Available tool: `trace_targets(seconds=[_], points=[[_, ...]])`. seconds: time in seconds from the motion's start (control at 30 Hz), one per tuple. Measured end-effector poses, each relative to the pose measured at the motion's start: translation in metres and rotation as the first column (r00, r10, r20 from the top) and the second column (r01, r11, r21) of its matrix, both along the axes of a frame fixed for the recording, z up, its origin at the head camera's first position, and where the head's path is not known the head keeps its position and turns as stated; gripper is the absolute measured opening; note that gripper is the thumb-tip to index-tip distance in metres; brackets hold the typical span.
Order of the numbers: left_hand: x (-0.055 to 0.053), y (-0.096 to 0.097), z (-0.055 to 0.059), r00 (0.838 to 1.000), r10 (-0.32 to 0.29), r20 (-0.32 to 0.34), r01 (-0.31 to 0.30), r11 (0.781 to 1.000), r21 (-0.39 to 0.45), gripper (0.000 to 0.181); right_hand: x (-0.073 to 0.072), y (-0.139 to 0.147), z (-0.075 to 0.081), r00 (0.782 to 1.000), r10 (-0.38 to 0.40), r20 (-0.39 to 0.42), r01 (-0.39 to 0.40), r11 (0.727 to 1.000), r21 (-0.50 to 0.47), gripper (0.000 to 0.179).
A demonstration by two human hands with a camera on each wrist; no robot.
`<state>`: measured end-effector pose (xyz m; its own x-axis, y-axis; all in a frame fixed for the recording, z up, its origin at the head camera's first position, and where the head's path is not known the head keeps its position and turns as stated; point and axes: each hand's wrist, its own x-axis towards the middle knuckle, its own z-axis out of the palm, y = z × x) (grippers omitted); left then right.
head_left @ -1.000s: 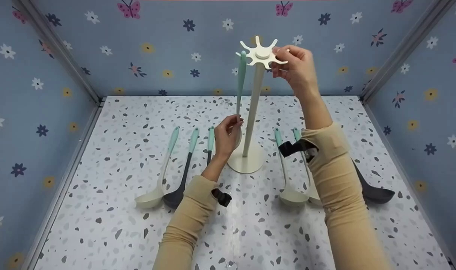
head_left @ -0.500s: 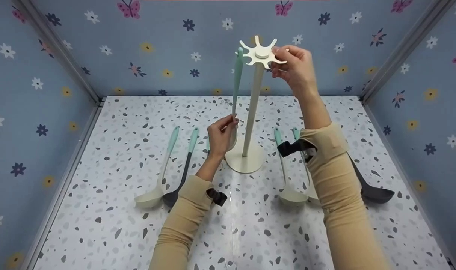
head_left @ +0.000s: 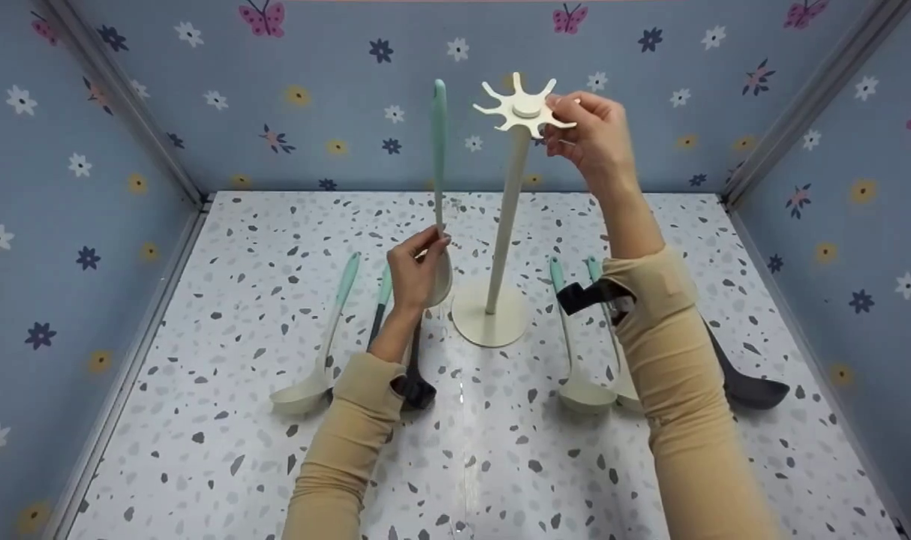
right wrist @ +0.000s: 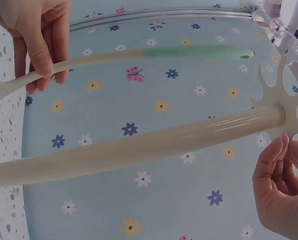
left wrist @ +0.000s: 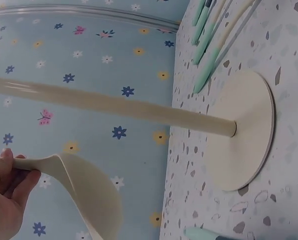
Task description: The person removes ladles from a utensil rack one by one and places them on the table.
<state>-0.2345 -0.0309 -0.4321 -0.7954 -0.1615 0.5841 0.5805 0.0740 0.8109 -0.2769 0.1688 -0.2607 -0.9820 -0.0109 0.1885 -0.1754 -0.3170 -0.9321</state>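
Observation:
My left hand (head_left: 414, 270) pinches a cream ladle (head_left: 440, 142) low on its stem, just above the bowl. The ladle stands upright with its mint-green handle end on top, left of a cream utensil stand (head_left: 509, 202) and apart from it. In the left wrist view the ladle's bowl (left wrist: 91, 192) hangs beside the stand's pole (left wrist: 114, 109). My right hand (head_left: 594, 135) pinches one arm of the star-shaped rack top (head_left: 527, 109). No ladle hangs on the rack's arms. The right wrist view has the handle's hole (right wrist: 244, 56) near the rack arms.
On the table left of the stand lie a cream ladle (head_left: 302, 394) and dark ladles (head_left: 379, 319), partly behind my left arm. To the right are cream ladles (head_left: 584, 394) and a dark ladle (head_left: 756, 388). Flowered walls (head_left: 350, 97) enclose the back and sides.
My left hand has moved left with the ladle, away from the stand; its handle end, earlier at the rack's arms, is now apart from them. My right hand stays on the rack.

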Motion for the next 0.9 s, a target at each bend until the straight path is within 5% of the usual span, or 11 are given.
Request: trace_targets(seconds=[0.23, 0.43, 0.7, 0.9], points=[[-0.007, -0.034, -0.004, 0.996, 0.073, 0.053, -0.07, 0.996, -0.058, 0.016, 0.0, 0.0, 0.0, 1.0, -0.004, 0.003, 0.004, 1.0, 0.002, 0.015], [-0.01, -0.065, -0.006, 0.97, 0.173, 0.171, -0.14, 0.972, -0.189, 0.017, -0.001, -0.001, 0.0, 1.0, 0.005, -0.001, -0.005, 1.0, -0.013, 0.015], [-0.01, -0.105, -0.007, 0.891, 0.326, 0.315, -0.17, 0.885, -0.434, 0.021, 0.0, -0.001, 0.0, 1.0, 0.009, -0.005, -0.009, 1.0, -0.007, 0.015], [-0.01, -0.135, -0.014, 0.856, 0.398, 0.329, -0.176, 0.824, -0.539, 0.019, 0.0, -0.001, 0.0, 1.0, 0.01, 0.009, -0.01, 1.0, -0.015, 0.016]])
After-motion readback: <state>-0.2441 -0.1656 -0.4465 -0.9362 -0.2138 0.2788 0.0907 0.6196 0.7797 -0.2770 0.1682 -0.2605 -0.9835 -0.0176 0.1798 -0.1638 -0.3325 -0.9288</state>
